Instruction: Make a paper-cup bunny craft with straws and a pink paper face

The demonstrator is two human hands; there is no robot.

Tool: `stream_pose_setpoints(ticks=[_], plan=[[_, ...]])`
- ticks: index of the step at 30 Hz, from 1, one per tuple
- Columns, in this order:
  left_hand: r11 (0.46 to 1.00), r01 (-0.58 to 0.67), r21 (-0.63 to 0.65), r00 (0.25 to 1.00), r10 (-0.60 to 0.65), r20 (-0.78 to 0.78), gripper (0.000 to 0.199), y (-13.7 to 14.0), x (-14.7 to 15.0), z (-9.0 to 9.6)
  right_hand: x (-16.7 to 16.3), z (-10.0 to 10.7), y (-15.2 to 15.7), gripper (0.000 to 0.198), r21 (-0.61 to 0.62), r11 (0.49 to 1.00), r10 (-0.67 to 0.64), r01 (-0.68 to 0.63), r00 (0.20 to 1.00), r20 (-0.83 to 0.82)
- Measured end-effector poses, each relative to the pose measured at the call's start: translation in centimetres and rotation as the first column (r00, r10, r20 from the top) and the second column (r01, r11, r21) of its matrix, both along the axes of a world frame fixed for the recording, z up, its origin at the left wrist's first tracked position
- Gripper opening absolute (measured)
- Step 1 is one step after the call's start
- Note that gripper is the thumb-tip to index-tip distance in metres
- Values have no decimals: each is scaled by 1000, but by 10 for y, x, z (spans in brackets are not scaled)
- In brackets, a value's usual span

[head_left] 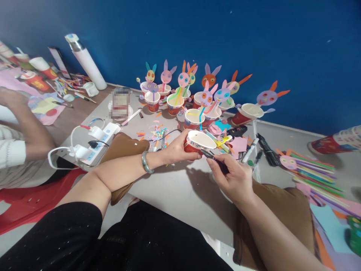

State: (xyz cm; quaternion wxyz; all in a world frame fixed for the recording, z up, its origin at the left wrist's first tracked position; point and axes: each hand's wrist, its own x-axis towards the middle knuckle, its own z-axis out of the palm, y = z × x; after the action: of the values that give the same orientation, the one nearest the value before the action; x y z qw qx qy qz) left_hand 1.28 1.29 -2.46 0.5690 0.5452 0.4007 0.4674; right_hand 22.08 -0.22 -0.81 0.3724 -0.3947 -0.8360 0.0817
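Note:
My left hand (177, 148), with a bangle on its wrist, is closed around a red printed paper cup (191, 147). The cup is tilted, its pale open mouth showing. In my right hand (232, 175) is a dark pointed tool (208, 153) with a black handle; its exact kind is unclear. The tool's tip is at the cup's near side, and I cannot tell whether it pierces the wall. Just behind stand several paper cups (194, 118) bearing rabbit heads (205, 98) of coloured paper on straws.
Scissors (163, 140) and paper scraps (158, 132) lie left of the cup. A power strip (103, 141) with plugs and a white bottle (87, 64) are farther left, near another person's arm (36, 128). Coloured straws (316, 171), stacked cups (335, 145) and brown cushions (279, 218) are at right.

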Motion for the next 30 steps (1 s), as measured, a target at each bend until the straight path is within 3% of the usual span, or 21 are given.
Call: stream_pose_setpoints(ticks=[15, 23, 30], plan=[[1000, -9, -6, 999, 9, 36, 69, 2, 0, -4, 1, 1, -1, 15, -7, 1000, 13, -13, 1000, -13], [999, -6, -36, 997, 8, 75, 70, 1, 1, -5, 1, -3, -2, 12, 52, 999, -7, 7, 1000, -1], [996, 40, -80, 988, -27, 151, 76, 1, 2, -6, 0, -6, -1, 5, 185, 983, 14, -12, 1000, -8]])
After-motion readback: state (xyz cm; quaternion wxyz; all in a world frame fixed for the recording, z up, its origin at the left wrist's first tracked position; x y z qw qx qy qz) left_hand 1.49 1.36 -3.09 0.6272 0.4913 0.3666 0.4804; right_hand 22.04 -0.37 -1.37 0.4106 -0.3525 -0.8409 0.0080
